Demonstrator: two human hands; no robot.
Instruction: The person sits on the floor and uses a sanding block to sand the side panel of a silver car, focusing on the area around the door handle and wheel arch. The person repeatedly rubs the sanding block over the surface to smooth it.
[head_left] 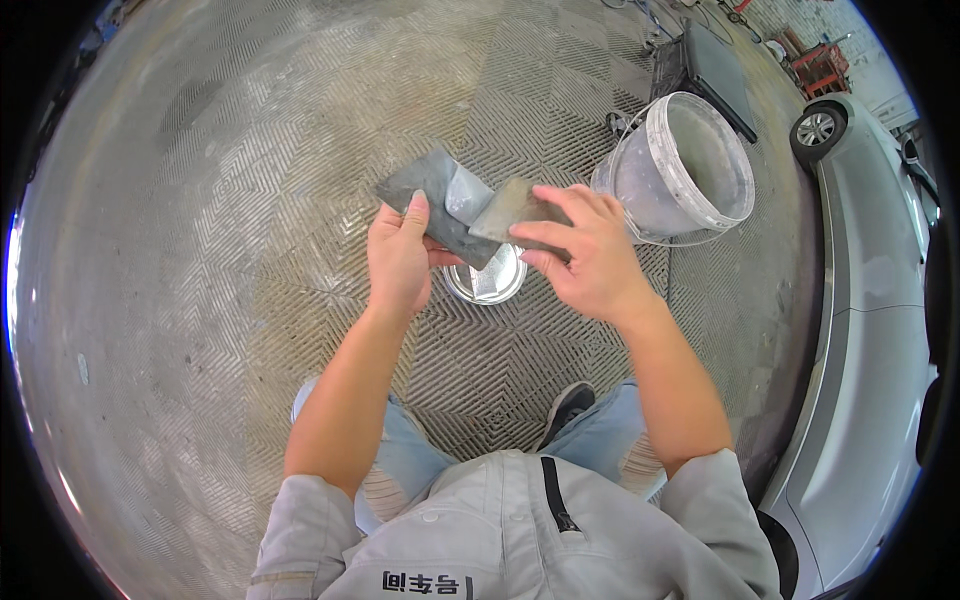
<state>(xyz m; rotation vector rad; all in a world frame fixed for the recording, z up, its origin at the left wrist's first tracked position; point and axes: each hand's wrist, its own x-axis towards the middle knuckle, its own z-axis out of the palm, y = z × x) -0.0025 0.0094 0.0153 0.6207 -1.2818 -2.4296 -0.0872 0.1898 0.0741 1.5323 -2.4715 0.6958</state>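
Observation:
My left hand (398, 262) grips a flat dark-grey plate (465, 240) by its near left edge, thumb on top and fingers underneath. A lighter grey, smooth patch (467, 195) shows on the plate's right side. Between the thumb and fingers of my right hand (598, 255) is a brownish-grey flat block (517, 205) with a straight edge, perhaps a scraper. Its left end meets or overlaps the plate's right side; whether they touch, I cannot tell. Below both hands a round shiny metal tin (488, 285) stands on the floor, partly hidden by the plate.
A large whitish bucket (640, 180) with a wire handle stands tilted in view to the right of my right hand. Behind it is a black case-like object (705, 70). A silver car (870, 300) lines the right side. The floor (330, 170) has a ribbed tile pattern.

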